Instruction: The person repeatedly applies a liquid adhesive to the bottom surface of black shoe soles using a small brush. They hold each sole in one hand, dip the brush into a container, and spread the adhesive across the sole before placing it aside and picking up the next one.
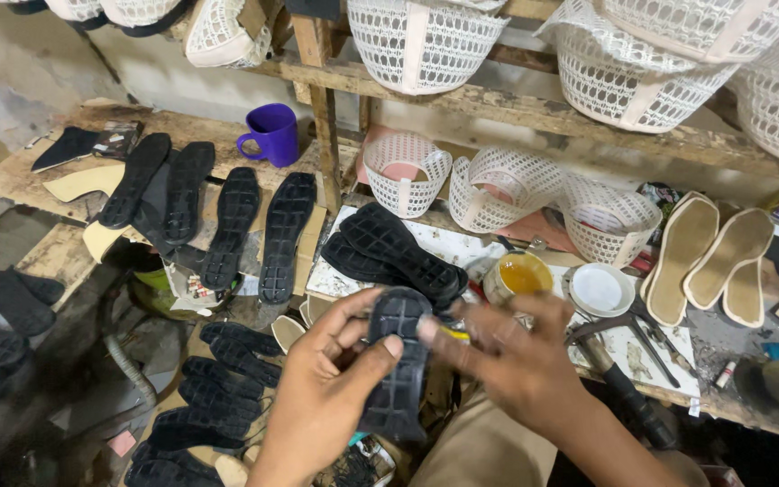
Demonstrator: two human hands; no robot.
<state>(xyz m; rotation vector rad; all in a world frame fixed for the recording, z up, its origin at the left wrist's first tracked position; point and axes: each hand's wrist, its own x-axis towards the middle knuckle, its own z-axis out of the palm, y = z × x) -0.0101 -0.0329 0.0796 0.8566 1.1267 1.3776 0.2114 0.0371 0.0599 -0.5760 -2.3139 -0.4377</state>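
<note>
Head view. Left hand [322, 397] clamped on a black sole [397, 365], thumb across its ridged tread, fingers behind; sole held upright in mid-air, above the lap and in front of the tabletop [462, 245] edge. Right hand [516, 361] meets the sole's upper right edge, fingertips pinched together there; something yellow shows just beside them, too blurred to identify.

Handling, as judged: sole looks like moulded rubber, light, flexible along its length, tread giving good friction, not fragile. Best held at the narrow waist with thumb on the tread, as the left hand does; the edges look thin and would likely bend if pinched alone.

Surroundings: two more black soles [389, 248] stacked on the tabletop behind the hands; glue tin [517, 275] with yellow contents just right of them; white lid [599, 289] beside it; tan insoles [710, 261] further right. Purple mug [272, 133] on the left shelf near four soles laid side by side. White lattice uppers [407, 171] along the back.
</note>
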